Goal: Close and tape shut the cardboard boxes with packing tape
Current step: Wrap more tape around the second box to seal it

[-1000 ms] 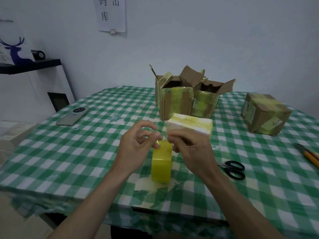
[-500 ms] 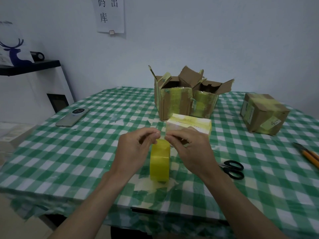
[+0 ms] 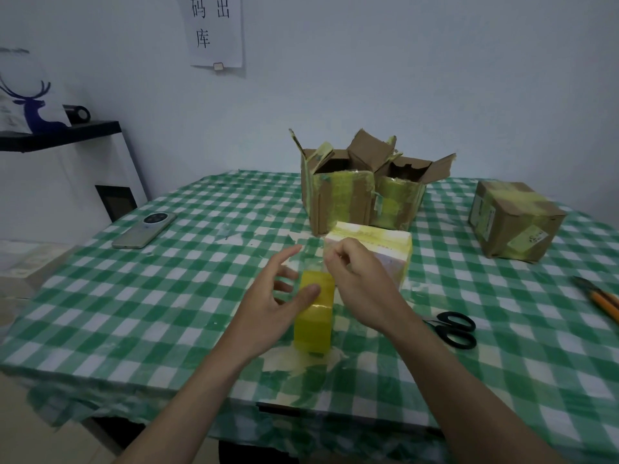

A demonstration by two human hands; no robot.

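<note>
Head-camera view looks down over a table (image 3: 100, 329) spread with a green-and-white checked cloth. A roll of yellow packing tape (image 3: 315, 313) stands on edge near the front of the table, between the person's two hands. The left hand (image 3: 278, 303) has its fingers spread and fairly straight; the thumb lies against the near face of the roll, and the other fingers reach out loosely to the roll's left side. The right hand (image 3: 361, 283) is curled just above and to the right of the roll, thumb and forefinger pinched together on what looks like a clear strip of tape (image 3: 315, 259) rising from the roll's top; the strip is faint and hard to make out.

Just behind the hands lies a small box wrapped in yellow tape (image 3: 378, 239), partly hidden by the right hand. Behind that stand two open cardboard boxes (image 3: 341, 195), side by side and touching, flaps up and sides streaked with yellow tape. Well off to the right sits a closed, taped cardboard box (image 3: 516, 222).

Black-handled scissors (image 3: 452, 326) lie just right of the right forearm. A smartphone (image 3: 144, 229) rests face down near the table's left edge, and an orange-handled tool (image 3: 599, 296) lies at the far right edge.
</note>
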